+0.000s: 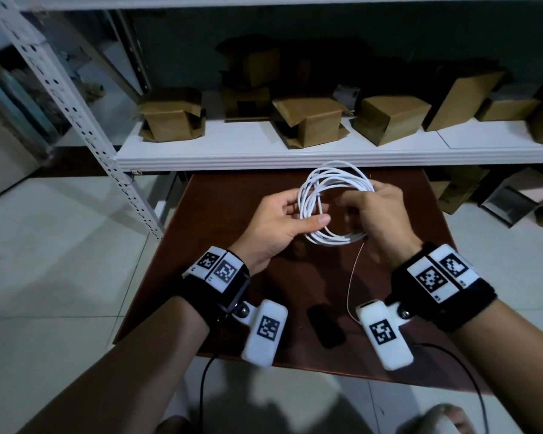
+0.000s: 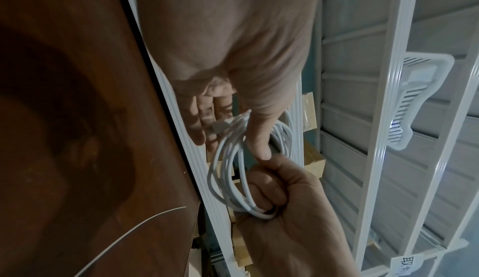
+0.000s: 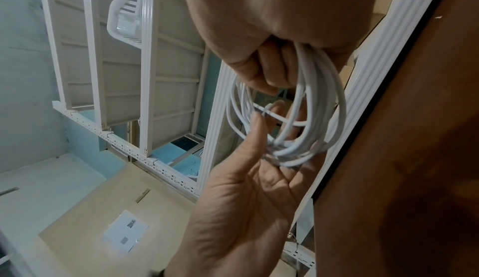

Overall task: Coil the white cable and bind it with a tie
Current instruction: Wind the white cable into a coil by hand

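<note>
The white cable [image 1: 333, 195] hangs in loops above the brown bench [image 1: 220, 195]. The right hand [image 1: 380, 220] grips one side with curled fingers; the left hand [image 1: 279, 220] pinches the other, keeping the turns gathered, likely for the thin tie [image 1: 353, 277] trailing below.

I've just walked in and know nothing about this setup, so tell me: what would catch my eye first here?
First, the white cable, already wound into a loose coil and held above the dark brown table by both hands: the left hand pinches its left side, the right hand grips its right. Next, the black wristbands with white checkered tags on both wrists. Behind, brown cardboard boxes line a white shelf.
</note>
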Demonstrator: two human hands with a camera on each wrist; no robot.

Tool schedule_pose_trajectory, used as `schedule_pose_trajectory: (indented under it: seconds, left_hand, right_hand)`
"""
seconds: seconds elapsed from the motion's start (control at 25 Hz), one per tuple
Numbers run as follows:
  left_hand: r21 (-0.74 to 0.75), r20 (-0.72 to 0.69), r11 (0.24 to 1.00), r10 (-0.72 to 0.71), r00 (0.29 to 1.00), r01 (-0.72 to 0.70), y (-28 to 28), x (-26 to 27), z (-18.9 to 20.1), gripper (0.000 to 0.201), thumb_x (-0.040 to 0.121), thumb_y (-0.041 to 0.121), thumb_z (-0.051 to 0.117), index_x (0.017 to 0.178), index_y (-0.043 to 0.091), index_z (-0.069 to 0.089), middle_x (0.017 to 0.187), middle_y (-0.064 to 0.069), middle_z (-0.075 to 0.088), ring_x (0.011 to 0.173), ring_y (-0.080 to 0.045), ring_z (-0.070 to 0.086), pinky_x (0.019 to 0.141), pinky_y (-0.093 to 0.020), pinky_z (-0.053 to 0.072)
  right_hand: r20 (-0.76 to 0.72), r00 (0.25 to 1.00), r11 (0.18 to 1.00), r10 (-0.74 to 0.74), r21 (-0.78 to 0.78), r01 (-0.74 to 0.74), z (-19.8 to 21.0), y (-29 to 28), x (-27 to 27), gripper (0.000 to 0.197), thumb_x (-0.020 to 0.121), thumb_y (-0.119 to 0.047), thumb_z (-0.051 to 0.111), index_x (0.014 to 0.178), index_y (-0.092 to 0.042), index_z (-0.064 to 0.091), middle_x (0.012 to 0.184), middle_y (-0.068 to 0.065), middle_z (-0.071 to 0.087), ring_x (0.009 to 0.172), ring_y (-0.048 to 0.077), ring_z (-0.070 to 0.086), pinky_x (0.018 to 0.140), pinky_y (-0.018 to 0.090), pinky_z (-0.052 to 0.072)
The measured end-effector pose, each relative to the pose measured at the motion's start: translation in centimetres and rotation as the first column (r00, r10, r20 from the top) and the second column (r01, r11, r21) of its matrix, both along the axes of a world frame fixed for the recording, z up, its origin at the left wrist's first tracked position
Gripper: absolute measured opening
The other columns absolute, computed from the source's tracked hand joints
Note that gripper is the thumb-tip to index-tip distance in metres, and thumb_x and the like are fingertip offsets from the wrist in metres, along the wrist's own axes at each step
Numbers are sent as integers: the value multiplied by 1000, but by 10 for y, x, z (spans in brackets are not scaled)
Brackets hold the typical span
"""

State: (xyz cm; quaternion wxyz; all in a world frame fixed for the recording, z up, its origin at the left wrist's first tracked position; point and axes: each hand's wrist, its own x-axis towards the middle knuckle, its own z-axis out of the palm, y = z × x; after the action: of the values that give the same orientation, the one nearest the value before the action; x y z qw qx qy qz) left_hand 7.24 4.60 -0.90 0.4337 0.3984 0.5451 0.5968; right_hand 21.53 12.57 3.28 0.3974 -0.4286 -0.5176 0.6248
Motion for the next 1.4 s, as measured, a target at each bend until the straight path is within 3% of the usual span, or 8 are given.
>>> schedule_pose_trajectory:
  seconds: [0.16,0.36,0.52,0.6,0.84,1.0,1.16,1.4]
  left_hand:
    - [85,-3,996,11,1000,-10,0,0,-2,28,91,-3,74,116,10,73,115,-11,78,104,-24,74,90,-31,60]
    - [29,88,1000,7,996,-9,-2,3,6,21,108,10,50,112,-4,66,81,-7,68,69,-22,71,67,-31,60]
    - [48,267,997,-70,961,59,-1,7,8,22,111,18,41,99,7,56,67,-2,45,59,-18,48,67,-33,56]
    - [11,223,998,-66,973,65,0,9,7,25,114,19,37,93,12,50,65,0,40,57,-15,43,64,-30,55]
    - [-70,22,985,-159,987,160,0,6,-2,27,101,30,45,100,4,52,61,8,42,53,-11,39,60,-32,50]
    - [-167,-136,972,-191,972,168,-3,5,-2,18,110,9,40,108,1,56,62,4,39,53,-10,37,55,-26,48]
    - [-115,-88,978,-184,979,173,-3,6,-4,16,107,13,45,93,13,52,58,6,47,49,-10,46,60,-36,49]
    - [-37,-179,994,-106,978,101,-5,-4,8,13,98,8,70,107,-1,66,83,-17,75,67,-26,70,63,-32,58]
  right_hand:
    - [-39,995,994,92,-57,-94,2,-4,0,25,84,15,56,77,-7,64,56,4,60,35,10,40,39,16,29]
    - [-13,981,978,195,-70,-195,0,-2,1,18,88,8,59,93,-4,71,50,-3,49,40,9,28,40,19,22]
    - [-119,953,935,280,-191,-299,-4,5,2,18,87,3,60,75,-8,62,54,-2,32,43,8,22,45,25,15]
    - [-131,940,909,316,-243,-339,-6,7,4,7,85,-5,64,88,-6,58,61,0,22,44,10,24,52,30,15]
    - [0,853,813,522,-303,-498,-1,16,14,13,75,-18,71,68,-14,61,50,-1,32,49,19,37,55,30,29]
    - [122,740,728,662,-339,-596,5,15,18,18,76,-22,77,78,-9,65,53,4,44,51,19,53,50,25,44]
    - [126,821,819,557,-248,-517,-3,11,12,22,88,-14,72,66,-15,69,53,-1,35,42,11,31,42,23,22]
    - [84,894,886,440,-200,-417,-3,10,8,22,92,-31,67,82,-11,64,56,0,31,41,11,23,39,22,18]
